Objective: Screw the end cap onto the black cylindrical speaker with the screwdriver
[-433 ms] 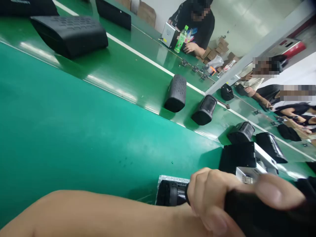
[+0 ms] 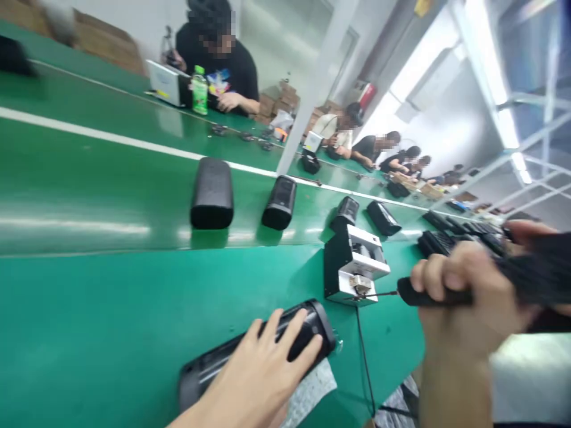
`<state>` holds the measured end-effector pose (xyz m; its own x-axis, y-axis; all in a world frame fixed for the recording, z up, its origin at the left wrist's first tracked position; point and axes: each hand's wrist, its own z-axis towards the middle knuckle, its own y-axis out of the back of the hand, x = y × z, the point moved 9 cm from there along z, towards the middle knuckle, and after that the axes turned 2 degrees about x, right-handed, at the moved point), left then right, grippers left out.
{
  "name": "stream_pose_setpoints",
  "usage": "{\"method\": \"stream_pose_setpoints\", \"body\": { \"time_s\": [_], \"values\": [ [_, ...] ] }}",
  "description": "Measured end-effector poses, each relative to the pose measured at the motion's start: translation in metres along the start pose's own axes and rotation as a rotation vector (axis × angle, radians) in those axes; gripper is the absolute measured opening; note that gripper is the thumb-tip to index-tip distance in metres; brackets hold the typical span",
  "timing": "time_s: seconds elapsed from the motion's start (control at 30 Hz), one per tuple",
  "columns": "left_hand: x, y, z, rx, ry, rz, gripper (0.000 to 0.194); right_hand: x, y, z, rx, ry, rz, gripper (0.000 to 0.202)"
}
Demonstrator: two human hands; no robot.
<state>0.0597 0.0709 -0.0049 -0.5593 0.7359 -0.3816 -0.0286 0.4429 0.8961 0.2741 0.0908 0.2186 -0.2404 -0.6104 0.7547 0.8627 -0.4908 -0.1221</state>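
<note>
The black cylindrical speaker housing [image 2: 263, 351] lies on its side on the green table [image 2: 89, 333], under the left hand [image 2: 263, 374]. The fingers [image 2: 279, 324] of that hand are spread flat along its upper side, pressing on it, not curled round it. Beneath the fingers, a scrap of grey foam padding [image 2: 312, 389] shows under the housing's near end.

The right hand [image 2: 464, 291] is closed tight round the handle of a black electric screwdriver [image 2: 428, 294]. Ahead of these fingers the thin bit reaches to the front of a small black and silver screw feeder box [image 2: 354, 264], its tip at or just short of the box's opening.

A moment ago only one hand showed, wrapped round a dark handle low in the view, with the housing and its foam half hidden behind it. Now the view has swung up and to the right, the left hand has come onto the housing, and the driver points at the feeder. I judge this as a screw being picked up while the housing is held steady.

Beyond the fingers, more black housings [image 2: 212, 193] lie along the conveyor belt [image 2: 89, 178], and other people [image 2: 218, 65] sit at the far side.

The driver's rear is blurred and cut off at the right edge; whether a screw sits on the bit cannot be made out. The housing's left end is hidden by the wrist.
</note>
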Motion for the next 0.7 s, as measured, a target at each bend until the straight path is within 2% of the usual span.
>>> {"method": "stream_pose_setpoints", "body": {
  "time_s": [0.1,0.2,0.27,0.33,0.37,0.43,0.5,0.57,0.7],
  "values": [
    [0.023,0.001,0.0,-0.091,0.03,0.081,0.116,-0.028,0.033,0.016,-0.083,0.037,-0.069,0.054],
    [0.04,-0.016,0.004,-0.225,-0.025,0.137,0.113,-0.056,0.049,0.024,-0.09,0.05,-0.08,0.052],
    [0.047,-0.025,0.003,-0.367,-0.086,0.185,0.115,-0.071,0.051,0.027,-0.079,0.039,-0.071,0.05],
    [0.052,-0.025,-0.003,-0.52,-0.128,0.231,0.12,-0.084,0.048,0.03,-0.053,0.004,-0.057,0.048],
    [0.053,-0.024,-0.006,-0.567,-0.141,0.248,0.121,-0.089,0.046,0.031,-0.036,-0.02,-0.048,0.048],
    [0.053,-0.019,-0.01,-0.579,-0.158,0.266,0.116,-0.096,0.043,0.03,0.004,-0.072,-0.027,0.046],
    [0.048,-0.01,-0.014,-0.573,-0.17,0.276,0.11,-0.096,0.043,0.022,0.044,-0.123,-0.009,0.044],
    [0.041,0.0,-0.017,-0.569,-0.164,0.296,0.108,-0.084,0.044,0.006,0.077,-0.168,0.009,0.04],
    [0.033,0.006,-0.016,-0.501,-0.143,0.308,0.108,-0.033,0.05,-0.03,0.088,-0.171,0.064,0.028]
  ]
}}
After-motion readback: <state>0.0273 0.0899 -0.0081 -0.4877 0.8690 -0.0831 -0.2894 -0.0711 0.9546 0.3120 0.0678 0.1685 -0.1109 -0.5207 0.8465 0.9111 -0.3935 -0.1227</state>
